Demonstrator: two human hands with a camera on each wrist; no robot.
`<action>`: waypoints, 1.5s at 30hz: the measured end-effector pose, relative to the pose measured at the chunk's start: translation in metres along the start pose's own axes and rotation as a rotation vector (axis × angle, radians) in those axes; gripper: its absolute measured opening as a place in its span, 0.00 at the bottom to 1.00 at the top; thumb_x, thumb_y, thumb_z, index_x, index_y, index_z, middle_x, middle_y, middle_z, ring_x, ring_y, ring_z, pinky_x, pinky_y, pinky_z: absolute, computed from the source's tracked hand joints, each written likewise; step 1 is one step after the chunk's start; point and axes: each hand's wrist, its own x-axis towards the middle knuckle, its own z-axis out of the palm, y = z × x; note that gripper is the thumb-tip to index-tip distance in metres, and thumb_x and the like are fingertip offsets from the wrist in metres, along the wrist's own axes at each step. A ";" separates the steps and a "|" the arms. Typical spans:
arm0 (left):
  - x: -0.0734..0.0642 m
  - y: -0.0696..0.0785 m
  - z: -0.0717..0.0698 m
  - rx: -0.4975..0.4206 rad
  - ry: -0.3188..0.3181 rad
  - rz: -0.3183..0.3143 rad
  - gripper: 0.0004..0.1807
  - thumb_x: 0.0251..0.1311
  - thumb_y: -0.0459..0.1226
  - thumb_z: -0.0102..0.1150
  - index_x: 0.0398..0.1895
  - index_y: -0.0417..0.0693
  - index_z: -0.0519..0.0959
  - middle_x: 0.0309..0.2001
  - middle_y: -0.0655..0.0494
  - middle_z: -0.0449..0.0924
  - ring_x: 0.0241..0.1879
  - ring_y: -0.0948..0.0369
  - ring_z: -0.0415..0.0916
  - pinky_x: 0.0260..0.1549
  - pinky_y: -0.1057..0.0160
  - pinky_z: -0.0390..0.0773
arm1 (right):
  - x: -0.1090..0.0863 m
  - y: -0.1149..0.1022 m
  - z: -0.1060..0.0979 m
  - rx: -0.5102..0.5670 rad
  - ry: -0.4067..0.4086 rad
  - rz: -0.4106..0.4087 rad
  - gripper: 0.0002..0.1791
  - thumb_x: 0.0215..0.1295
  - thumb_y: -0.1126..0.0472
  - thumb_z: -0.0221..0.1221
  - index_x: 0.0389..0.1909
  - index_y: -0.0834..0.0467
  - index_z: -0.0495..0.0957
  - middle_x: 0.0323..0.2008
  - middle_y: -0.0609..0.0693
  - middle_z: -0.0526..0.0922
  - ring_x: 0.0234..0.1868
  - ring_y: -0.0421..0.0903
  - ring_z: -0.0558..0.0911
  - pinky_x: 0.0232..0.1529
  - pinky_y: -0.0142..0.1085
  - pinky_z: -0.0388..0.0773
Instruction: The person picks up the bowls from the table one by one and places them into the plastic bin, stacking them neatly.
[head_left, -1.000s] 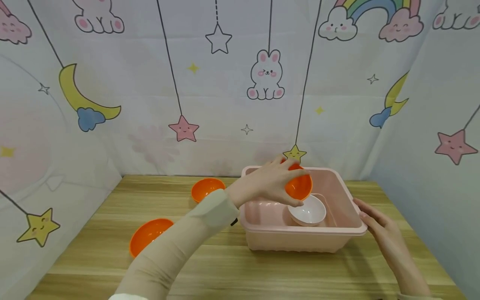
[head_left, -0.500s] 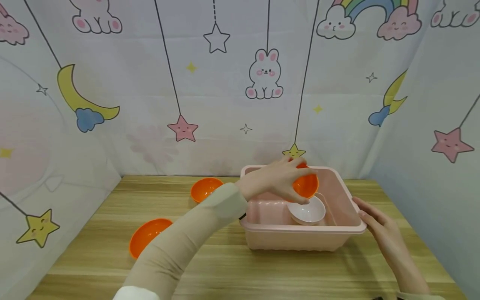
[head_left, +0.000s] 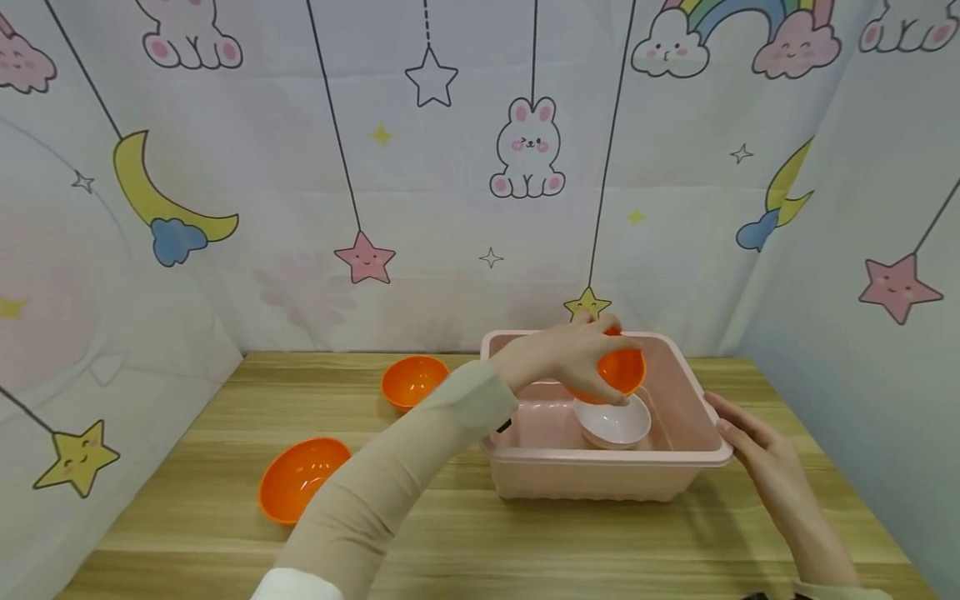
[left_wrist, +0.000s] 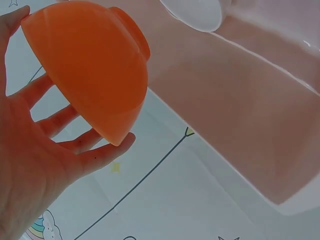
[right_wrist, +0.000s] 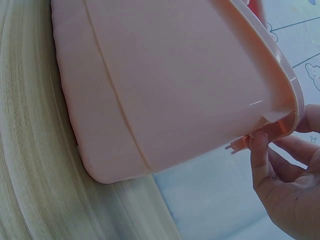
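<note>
My left hand (head_left: 562,354) holds an orange bowl (left_wrist: 90,65) by its rim, thumb on one side and fingers spread to the other. In the head view this bowl is tipped on its side over the pink plastic bin (head_left: 600,457). Just below it, a white bowl (head_left: 613,421) sits upright on the bin's floor. At the bin's right end, my right hand (head_left: 772,458) grips the rim. The right wrist view shows that hand (right_wrist: 287,172) with its fingertips pinching the rim's corner, beside the bin's wall (right_wrist: 175,75).
Two more orange bowls stand upright on the wooden table (head_left: 562,542) to the left: a larger one (head_left: 300,479) nearer the front, partly behind my left sleeve, and a smaller one (head_left: 412,382) farther back. A printed cloth (head_left: 435,192) encloses the table's back and sides.
My left hand has moved a little to the right over the bin, carrying the orange bowl. The right hand has stayed on the rim, and the white bowl has not moved.
</note>
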 end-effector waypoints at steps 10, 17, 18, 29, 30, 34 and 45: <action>0.010 -0.001 0.003 -0.018 0.002 0.014 0.39 0.54 0.63 0.57 0.70 0.70 0.62 0.66 0.57 0.59 0.63 0.50 0.58 0.56 0.54 0.73 | 0.001 0.002 -0.001 0.022 -0.016 -0.020 0.27 0.74 0.59 0.49 0.71 0.58 0.61 0.59 0.24 0.72 0.56 0.17 0.70 0.49 0.13 0.68; 0.015 0.000 0.004 -0.044 -0.027 0.022 0.39 0.54 0.63 0.58 0.70 0.70 0.61 0.67 0.57 0.58 0.62 0.52 0.58 0.56 0.55 0.73 | 0.001 0.002 -0.001 0.025 -0.018 -0.031 0.26 0.74 0.60 0.49 0.71 0.58 0.61 0.59 0.25 0.72 0.56 0.17 0.70 0.49 0.13 0.68; 0.016 0.000 0.005 -0.042 -0.031 0.024 0.39 0.54 0.63 0.57 0.70 0.69 0.61 0.67 0.56 0.58 0.61 0.52 0.59 0.56 0.55 0.73 | 0.001 0.002 0.000 0.026 -0.018 -0.033 0.26 0.74 0.60 0.49 0.71 0.59 0.61 0.59 0.25 0.72 0.57 0.17 0.70 0.49 0.13 0.68; 0.025 -0.002 0.016 -0.003 -0.034 0.038 0.39 0.54 0.65 0.55 0.70 0.69 0.62 0.63 0.57 0.61 0.56 0.59 0.60 0.52 0.62 0.69 | 0.000 0.003 0.000 0.047 -0.013 -0.051 0.26 0.74 0.61 0.49 0.70 0.60 0.62 0.58 0.26 0.74 0.56 0.18 0.71 0.49 0.14 0.69; 0.026 -0.002 0.017 -0.008 -0.037 0.035 0.39 0.54 0.65 0.56 0.70 0.69 0.62 0.63 0.57 0.61 0.57 0.59 0.60 0.53 0.61 0.69 | 0.000 0.003 0.000 0.049 -0.015 -0.051 0.26 0.74 0.61 0.48 0.70 0.60 0.62 0.58 0.26 0.74 0.56 0.18 0.71 0.49 0.14 0.69; 0.031 -0.004 0.022 -0.046 -0.052 0.022 0.40 0.54 0.65 0.56 0.70 0.69 0.61 0.64 0.56 0.60 0.59 0.59 0.60 0.55 0.60 0.70 | 0.000 0.003 0.000 0.055 -0.016 -0.056 0.25 0.74 0.62 0.48 0.70 0.60 0.62 0.58 0.26 0.74 0.57 0.18 0.71 0.50 0.14 0.69; 0.043 -0.009 0.035 -0.107 -0.061 0.040 0.40 0.54 0.62 0.59 0.70 0.67 0.62 0.67 0.54 0.59 0.63 0.53 0.58 0.59 0.56 0.69 | 0.000 0.003 0.000 0.040 -0.012 -0.053 0.26 0.74 0.61 0.48 0.70 0.60 0.62 0.59 0.25 0.73 0.57 0.17 0.70 0.50 0.13 0.68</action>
